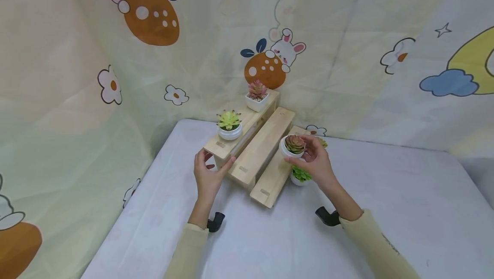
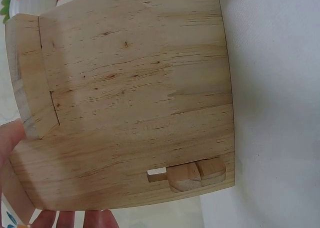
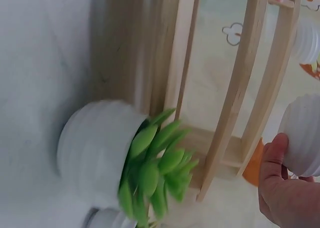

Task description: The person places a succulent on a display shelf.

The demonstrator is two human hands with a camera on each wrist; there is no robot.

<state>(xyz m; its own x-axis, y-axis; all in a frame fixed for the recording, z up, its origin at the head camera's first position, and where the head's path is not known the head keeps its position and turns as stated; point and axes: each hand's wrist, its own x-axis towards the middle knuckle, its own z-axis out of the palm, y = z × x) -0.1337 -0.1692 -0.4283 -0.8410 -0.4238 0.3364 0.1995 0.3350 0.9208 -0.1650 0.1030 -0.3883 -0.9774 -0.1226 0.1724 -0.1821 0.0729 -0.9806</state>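
Observation:
A stepped wooden plant stand [image 1: 265, 145] with three planks stands on the table. My left hand [image 1: 208, 178] grips the near end of its highest plank, thumb on one side and fingers on the other. Its side panel [image 2: 130, 97] fills much of the left wrist view. My right hand [image 1: 318, 165] holds a reddish succulent in a white pot [image 1: 295, 146] over the lowest plank; the ribbed pot [image 3: 305, 138] shows upright in the right wrist view. Beneath that hand, a green succulent [image 1: 302, 173] in a white pot stands on the table beside the stand.
On the highest plank sit a yellow-green succulent [image 1: 229, 121] in a round pot and a pink succulent [image 1: 257, 92] in a square pot. Another plant [image 1: 323, 142] is mostly hidden behind my right hand. A patterned cloth [image 1: 216, 47] hangs behind the white-covered table [image 1: 386, 193].

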